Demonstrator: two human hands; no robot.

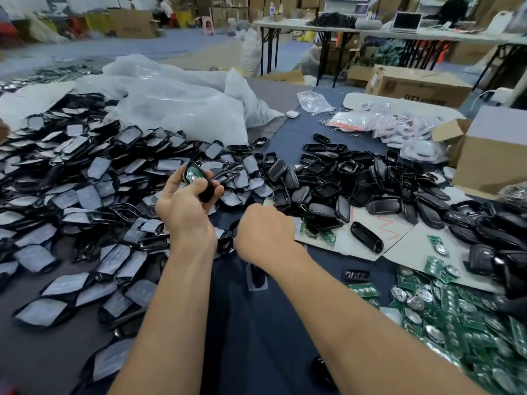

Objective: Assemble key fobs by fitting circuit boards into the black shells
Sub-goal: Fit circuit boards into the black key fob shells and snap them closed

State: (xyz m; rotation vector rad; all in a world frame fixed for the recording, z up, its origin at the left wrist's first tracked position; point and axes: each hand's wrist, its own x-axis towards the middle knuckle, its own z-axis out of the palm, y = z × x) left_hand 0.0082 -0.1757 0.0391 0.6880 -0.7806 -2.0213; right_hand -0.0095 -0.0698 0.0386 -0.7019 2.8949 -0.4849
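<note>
Now, my left grip (182,208) clenched round a black shell (204,186) with a green circuit board (190,173) seated inside, raised over the heap of shells (322,189), my right grip (265,232) knuckles-up beside it, fingers hidden, I cannot tell its hold.

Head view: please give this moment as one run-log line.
left hand: holds black shell with circuit board inside | right hand: beside loose boards, fingers hidden

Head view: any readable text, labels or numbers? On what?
None legible.
Brown box: dark print, too blurred to read.
Far box: faint print, blurred.
Card sheet: red squiggle, not letters.
Boards: markings too small.
</note>
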